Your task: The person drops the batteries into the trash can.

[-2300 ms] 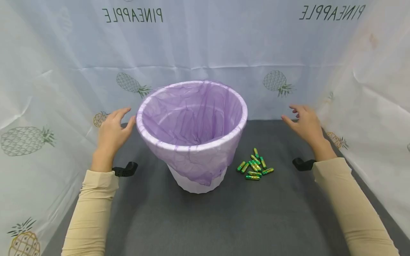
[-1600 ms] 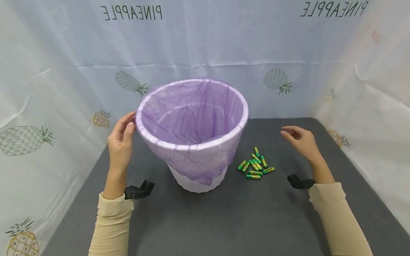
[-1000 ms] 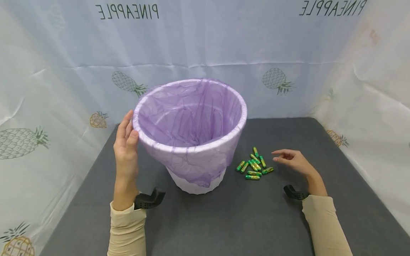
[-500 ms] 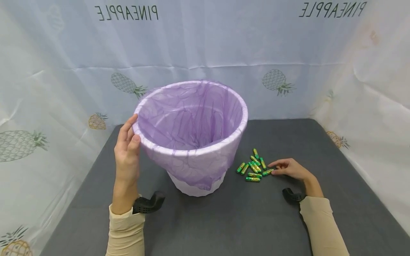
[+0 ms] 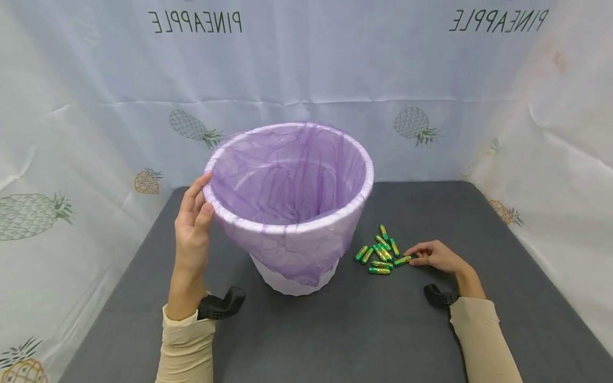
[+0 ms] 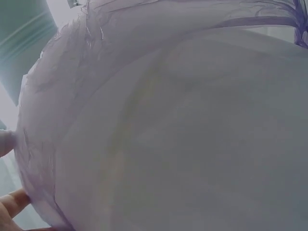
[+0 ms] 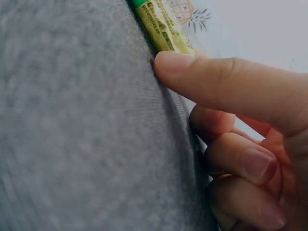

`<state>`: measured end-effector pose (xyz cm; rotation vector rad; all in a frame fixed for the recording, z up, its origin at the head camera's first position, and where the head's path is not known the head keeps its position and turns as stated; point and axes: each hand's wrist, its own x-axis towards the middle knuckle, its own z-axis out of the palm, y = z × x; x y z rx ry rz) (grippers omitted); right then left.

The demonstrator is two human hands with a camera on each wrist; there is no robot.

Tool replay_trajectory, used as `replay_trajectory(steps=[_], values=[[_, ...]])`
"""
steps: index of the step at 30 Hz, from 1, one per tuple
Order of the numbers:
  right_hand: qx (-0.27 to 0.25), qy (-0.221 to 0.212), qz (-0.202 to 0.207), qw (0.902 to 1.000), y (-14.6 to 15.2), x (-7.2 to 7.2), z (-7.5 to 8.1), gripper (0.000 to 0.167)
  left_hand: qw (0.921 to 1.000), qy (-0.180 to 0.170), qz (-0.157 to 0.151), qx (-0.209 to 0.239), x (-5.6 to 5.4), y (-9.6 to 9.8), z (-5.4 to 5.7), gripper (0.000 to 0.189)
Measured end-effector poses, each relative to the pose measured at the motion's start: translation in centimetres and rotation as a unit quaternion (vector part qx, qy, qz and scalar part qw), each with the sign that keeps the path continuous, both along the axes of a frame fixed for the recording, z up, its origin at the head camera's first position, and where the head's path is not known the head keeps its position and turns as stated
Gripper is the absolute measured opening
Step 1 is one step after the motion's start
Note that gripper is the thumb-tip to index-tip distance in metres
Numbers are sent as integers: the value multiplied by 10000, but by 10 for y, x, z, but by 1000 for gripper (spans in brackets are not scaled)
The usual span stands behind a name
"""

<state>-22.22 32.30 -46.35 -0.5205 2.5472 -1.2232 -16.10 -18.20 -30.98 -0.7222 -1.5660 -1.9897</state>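
Cream fabric sleeves [image 5: 185, 348]: they cover both your forearms and end in turned folds near the wrists.
Curved black wrist devices [image 5: 222, 304]: you wear one on each wrist, both jutting inward.
Flat dark grey tabletop [image 5: 306, 340]: it spreads beneath your arms and reaches far back.
Right hand [image 5: 438, 256]: you have it low over the tabletop, thumb and index finger together, clamped on one end of a small green-and-gold cylindrical battery [image 5: 402, 261]; your other fingers are curled in below.
Held battery: its green end faces left, away from your palm, and its gold label carries small dark lettering; whether it is raised off the tabletop you cannot tell from these views.
Loose pile of matching green-and-gold batteries [image 5: 381, 253]: just left of the held one, they lie on their sides at mixed angles, some touching.
Left hand [image 5: 192, 226]: your fingers and thumb are apart, touching the left outer rim of a round white bin [image 5: 292, 284].
Bin: it stands upright on the tabletop, left of the pile.
Thin translucent purple liner [image 5: 287, 252]: it lines the bin's inside and hangs over the rim, crumpled, with a pointed corner low in front.
White cloth backdrop [image 5: 306, 64]: behind the tabletop and at both sides, it bears pineapple prints [image 5: 411, 122] and mirrored "PINEAPPLE" lettering [image 5: 500, 21].
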Motion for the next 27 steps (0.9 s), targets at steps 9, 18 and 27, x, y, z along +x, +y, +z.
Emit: replay_trajectory(steps=[9, 18, 27], values=[[-409, -11, -46, 9992, 4, 1, -1, 26, 9992, 30, 226, -321, 0, -2, -1, 42], [-575, 21, -219, 9981, -1, 1, 21, 27, 9988, 51, 273, -408, 1, -2, -1, 43], [-1098, 291, -67, 9935, -10, -4, 56, 18, 9990, 64, 224, -368, 2, -1, -1, 43]])
